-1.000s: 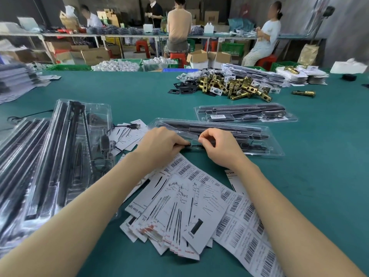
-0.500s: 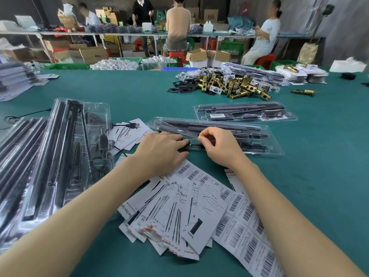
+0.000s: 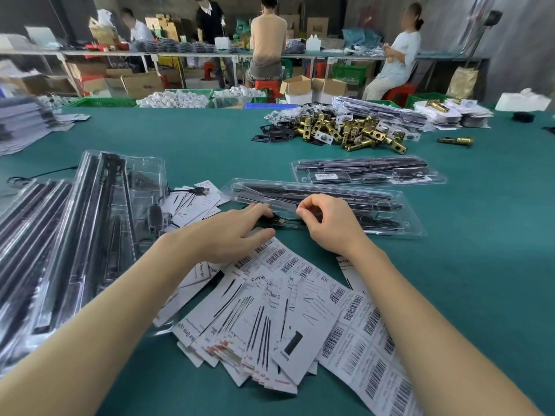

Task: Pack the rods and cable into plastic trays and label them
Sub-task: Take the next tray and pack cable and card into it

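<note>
A clear plastic tray [image 3: 399, 219] holding black rods [image 3: 345, 195] lies across the green table in front of me. My left hand [image 3: 228, 235] rests at the tray's near edge, its fingers stretched out and pressing on a coiled black cable [image 3: 277, 220]. My right hand [image 3: 330, 225] is just to the right, fingers curled, thumb and forefinger pinching the thin cable over the tray. A second filled tray [image 3: 369, 173] with a small label lies behind it. Barcode label sheets [image 3: 363, 340] lie under my right forearm.
A stack of filled trays [image 3: 90, 235] covers the left side. Printed cards [image 3: 258, 322] are fanned out between my arms. Brass latch parts [image 3: 345, 130] are piled at the far middle of the green table [image 3: 480, 265]. Several people work at benches beyond.
My left hand's fingers have straightened and now lie flat on the cable coil. My right hand has lifted slightly, still pinching the cable. The tray has not moved.
</note>
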